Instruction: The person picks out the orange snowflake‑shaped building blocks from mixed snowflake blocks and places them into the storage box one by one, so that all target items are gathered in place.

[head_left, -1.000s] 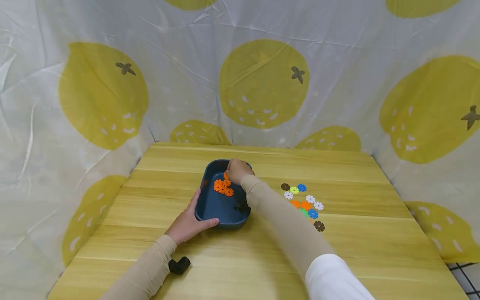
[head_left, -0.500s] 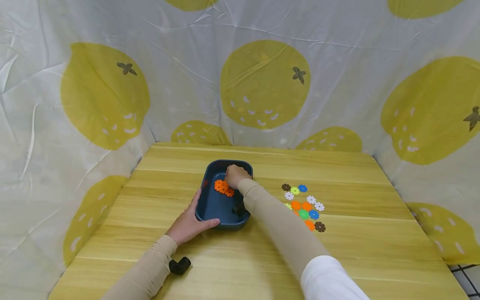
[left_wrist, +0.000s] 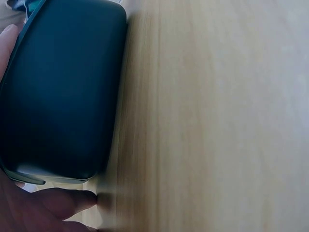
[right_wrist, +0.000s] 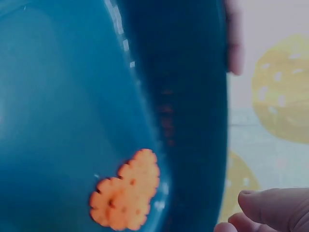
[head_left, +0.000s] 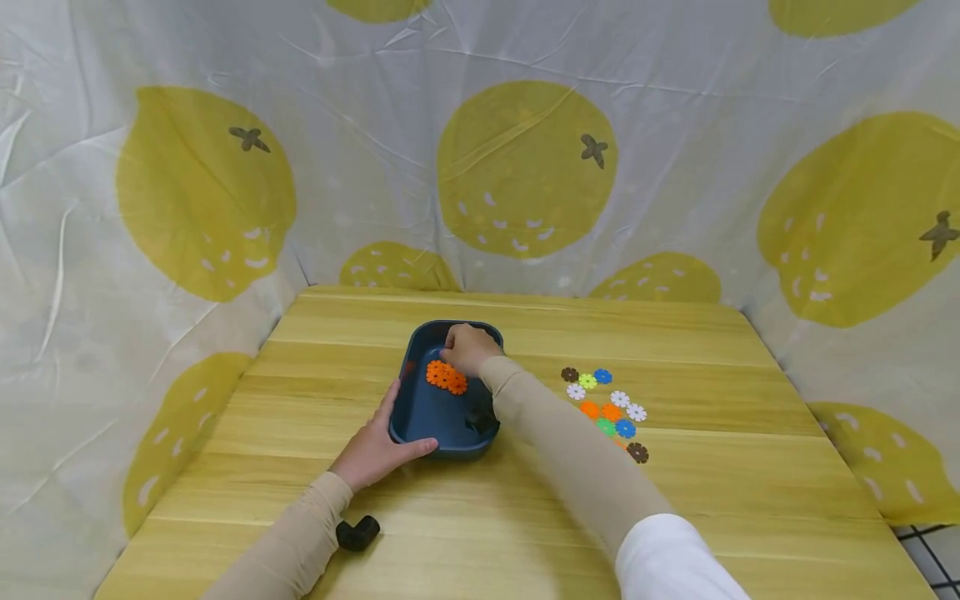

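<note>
While our left hand [head_left: 372, 451] touches the blue tray [head_left: 438, 423], fingers spread, our right hand [head_left: 471, 350] curls near orange snowflake discs [head_left: 446, 378]; whether pinching anything, we cannot tell.

Head view: illumination is moderate, diffuse and even; the light source is out of frame. A soft shadow falls on the tabletop [head_left: 720, 375] beside the right sleeve [head_left: 577, 454], and creases in the curtain [head_left: 367, 125] show pale sheen at left. Focus is softer in the 2 wrist views. Left wrist view: the tray [left_wrist: 63, 92] is dark, shadow borders its base, the left hand [left_wrist: 41, 205] is underexposed, and the tabletop grain is blurred. Right wrist view: cool cast, specular highlights along the tray's inner edge, soft-edged orange discs [right_wrist: 126, 198], washed-out background.
</note>
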{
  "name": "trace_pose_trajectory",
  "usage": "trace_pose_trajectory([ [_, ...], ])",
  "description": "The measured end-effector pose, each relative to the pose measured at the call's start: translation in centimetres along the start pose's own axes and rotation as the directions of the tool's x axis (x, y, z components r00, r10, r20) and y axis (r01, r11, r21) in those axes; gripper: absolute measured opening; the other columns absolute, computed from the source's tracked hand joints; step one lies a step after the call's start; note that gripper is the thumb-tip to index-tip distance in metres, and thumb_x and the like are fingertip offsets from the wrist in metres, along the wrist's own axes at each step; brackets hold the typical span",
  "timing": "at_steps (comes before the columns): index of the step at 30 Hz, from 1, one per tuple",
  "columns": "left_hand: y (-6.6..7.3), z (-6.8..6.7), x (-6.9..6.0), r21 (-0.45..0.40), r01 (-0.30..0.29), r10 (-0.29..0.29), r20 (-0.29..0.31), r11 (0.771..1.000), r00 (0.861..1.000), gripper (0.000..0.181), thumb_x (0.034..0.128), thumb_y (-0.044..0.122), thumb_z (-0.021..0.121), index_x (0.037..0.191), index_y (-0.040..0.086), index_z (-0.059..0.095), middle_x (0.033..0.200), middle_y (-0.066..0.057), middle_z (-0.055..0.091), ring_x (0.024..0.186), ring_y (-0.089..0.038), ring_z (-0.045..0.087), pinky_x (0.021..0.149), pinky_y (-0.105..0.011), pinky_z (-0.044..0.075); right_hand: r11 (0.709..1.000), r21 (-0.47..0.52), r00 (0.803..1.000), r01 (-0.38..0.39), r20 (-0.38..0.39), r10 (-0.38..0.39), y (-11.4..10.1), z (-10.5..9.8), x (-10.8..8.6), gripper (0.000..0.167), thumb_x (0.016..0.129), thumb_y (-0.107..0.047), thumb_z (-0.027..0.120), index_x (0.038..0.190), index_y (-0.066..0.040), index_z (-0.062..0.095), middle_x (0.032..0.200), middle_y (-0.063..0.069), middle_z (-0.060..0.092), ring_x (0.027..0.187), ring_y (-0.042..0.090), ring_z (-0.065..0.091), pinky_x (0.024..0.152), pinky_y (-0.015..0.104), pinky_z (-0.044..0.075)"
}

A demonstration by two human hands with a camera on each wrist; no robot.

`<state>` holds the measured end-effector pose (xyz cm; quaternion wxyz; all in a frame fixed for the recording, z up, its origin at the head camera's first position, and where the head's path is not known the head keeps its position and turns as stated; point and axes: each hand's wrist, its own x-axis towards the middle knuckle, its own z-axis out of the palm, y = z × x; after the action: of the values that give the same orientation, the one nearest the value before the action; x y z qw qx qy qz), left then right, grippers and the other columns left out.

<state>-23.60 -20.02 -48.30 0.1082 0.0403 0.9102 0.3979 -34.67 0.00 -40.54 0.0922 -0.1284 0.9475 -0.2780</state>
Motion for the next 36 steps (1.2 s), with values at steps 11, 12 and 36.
trace_pose_trajectory([
  [11, 0.1, 0.0, 0.0, 0.000, 0.007, -0.007, -0.004, 1.000, 1.000, 0.124, 0.0792, 0.066, 0.076, 0.165, 0.027, -0.005, 0.168, -0.024, 0.019, 0.146, -0.052, 0.035, 0.112, -0.069, 0.037, 0.996, 0.085, 0.998, 0.028, -0.060, -0.023, 4.8, -4.5, -3.5, 0.020, 0.101, -0.030, 0.063, 0.105, -0.010, 0.066, 0.107, 0.010, 0.069, 0.086, 0.022, 0.061, 0.073, 0.034, 0.049],
  [12, 0.1, 0.0, 0.0, 0.002, 0.004, -0.004, -0.004, 1.000, 1.000, 0.124, 0.0790, 0.066, 0.077, 0.165, 0.027, -0.005, 0.168, -0.024, 0.019, 0.146, -0.052, 0.035, 0.111, -0.069, 0.038, 0.996, 0.091, 0.998, 0.017, -0.064, -0.011, 5.7, -4.9, -4.0, 0.021, 0.101, -0.030, 0.063, 0.107, -0.010, 0.066, 0.109, 0.010, 0.069, 0.087, 0.022, 0.061, 0.074, 0.034, 0.049],
  [36, 0.2, 0.0, 0.0, 0.003, 0.005, -0.005, -0.011, 1.000, 1.000, 0.122, 0.0802, 0.063, 0.077, 0.164, 0.029, -0.005, 0.167, -0.025, 0.020, 0.143, -0.052, 0.040, 0.110, -0.069, 0.040, 0.971, 0.081, 0.974, -0.226, 0.053, 0.222, 18.7, -5.9, -11.7, 0.028, 0.096, -0.028, 0.069, 0.106, -0.003, 0.061, 0.095, 0.010, 0.062, 0.071, 0.020, 0.050, 0.063, 0.031, 0.042],
])
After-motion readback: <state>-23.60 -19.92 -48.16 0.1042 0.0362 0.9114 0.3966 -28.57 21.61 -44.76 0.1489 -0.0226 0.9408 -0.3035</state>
